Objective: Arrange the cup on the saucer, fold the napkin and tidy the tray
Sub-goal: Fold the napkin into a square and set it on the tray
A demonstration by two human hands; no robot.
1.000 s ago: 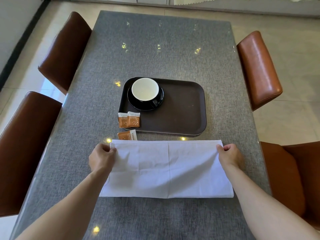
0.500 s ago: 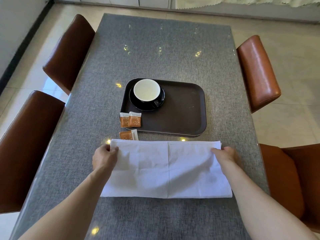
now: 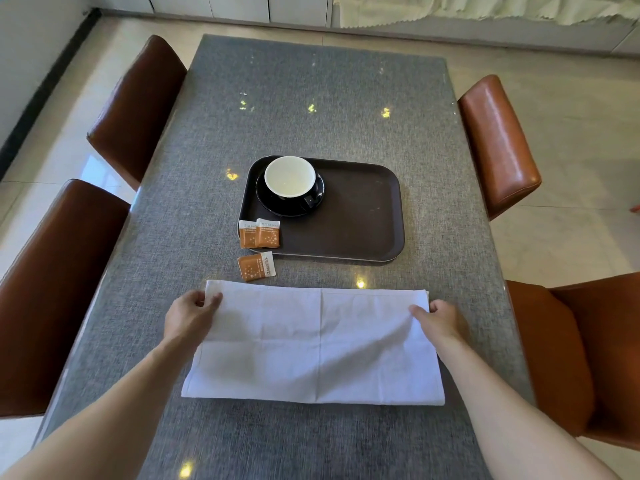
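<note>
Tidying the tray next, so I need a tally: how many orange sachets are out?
3. Two overlap at the tray's near-left corner: one over the rim, one beside it. The third sachet lies on the table, between tray and napkin. None looks hidden.

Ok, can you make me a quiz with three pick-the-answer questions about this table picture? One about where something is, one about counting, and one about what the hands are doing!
1. Where is the cup?
A. On the saucer in the tray
B. On the napkin
C. On a chair

2. How many orange packets are there?
A. One
B. Three
C. Five

3. What are the hands doing?
A. Lifting the tray
B. Holding the cup
C. Gripping the far corners of the napkin

Answers:
1. A, the cup sits on the black saucer at the tray's far left corner.
2. B, two packets overlap at the tray's near left edge and one packet lies on the table.
3. C, the left hand and the right hand each pinch a far corner of the white napkin.
</note>
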